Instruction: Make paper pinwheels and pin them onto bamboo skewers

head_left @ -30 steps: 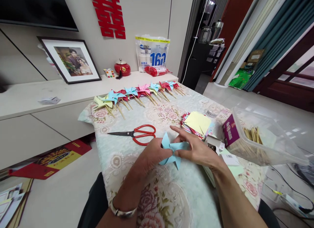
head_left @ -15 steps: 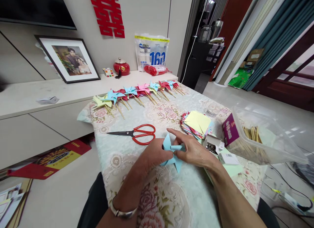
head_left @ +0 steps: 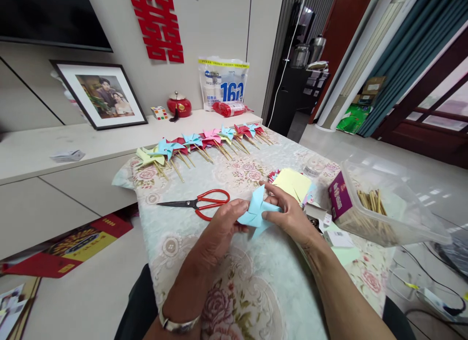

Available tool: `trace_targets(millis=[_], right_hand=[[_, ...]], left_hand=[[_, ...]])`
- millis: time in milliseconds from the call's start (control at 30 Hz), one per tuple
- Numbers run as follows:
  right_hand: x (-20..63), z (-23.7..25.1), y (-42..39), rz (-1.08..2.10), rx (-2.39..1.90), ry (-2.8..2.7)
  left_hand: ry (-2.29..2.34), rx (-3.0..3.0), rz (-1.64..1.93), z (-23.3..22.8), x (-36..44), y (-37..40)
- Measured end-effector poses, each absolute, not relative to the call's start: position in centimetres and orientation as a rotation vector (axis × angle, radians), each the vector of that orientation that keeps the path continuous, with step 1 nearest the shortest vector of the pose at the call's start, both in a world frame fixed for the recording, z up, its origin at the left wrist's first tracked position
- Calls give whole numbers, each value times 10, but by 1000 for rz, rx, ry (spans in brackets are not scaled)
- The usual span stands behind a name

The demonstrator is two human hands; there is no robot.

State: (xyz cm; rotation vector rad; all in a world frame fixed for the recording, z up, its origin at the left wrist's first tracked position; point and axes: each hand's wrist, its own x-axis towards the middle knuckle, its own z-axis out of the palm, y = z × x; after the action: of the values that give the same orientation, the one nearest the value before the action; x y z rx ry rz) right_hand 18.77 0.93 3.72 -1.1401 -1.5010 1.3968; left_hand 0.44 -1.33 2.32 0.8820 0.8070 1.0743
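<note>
A light blue paper pinwheel [head_left: 258,211] is held over the table between both hands, its blades folded toward the middle. My left hand [head_left: 228,220] grips its left side, thumb on top and fingers beneath. My right hand [head_left: 288,211] closes on the right side, with the thumb pressed near the centre. Left of the hands lie black scissors with red handles [head_left: 212,198]. A stack of cut paper squares [head_left: 293,183], yellow on top, sits just beyond my right hand. Close to my right wrist is a small open box [head_left: 316,213], partly hidden by the arm.
Finished pinwheels on sticks [head_left: 193,139] line the table's far edge. A clear plastic bin [head_left: 409,218] of wooden sticks stands at the right. Behind the table runs a white cabinet [head_left: 29,150] with a framed photo [head_left: 100,94], a red jar [head_left: 179,106] and a plastic bag [head_left: 224,82].
My left hand has shifted outward to the pinwheel's left edge, and its fingers now show underneath. The pinwheel has turned and tilted, showing more of its folded blades. The camera view has shifted slightly.
</note>
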Motion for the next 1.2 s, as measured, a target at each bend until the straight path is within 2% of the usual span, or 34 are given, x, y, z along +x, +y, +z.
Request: trace_targets(millis=[167, 700, 1200], right_hand=[[179, 31, 12, 1359, -1105, -1308], [157, 20, 4, 1174, -1067, -1316], [167, 20, 7, 1369, -929, -1358]], left_hand=[[795, 848, 1149, 25, 13, -14], [935, 768, 1297, 16, 27, -9], [1060, 800, 1301, 22, 19, -12]])
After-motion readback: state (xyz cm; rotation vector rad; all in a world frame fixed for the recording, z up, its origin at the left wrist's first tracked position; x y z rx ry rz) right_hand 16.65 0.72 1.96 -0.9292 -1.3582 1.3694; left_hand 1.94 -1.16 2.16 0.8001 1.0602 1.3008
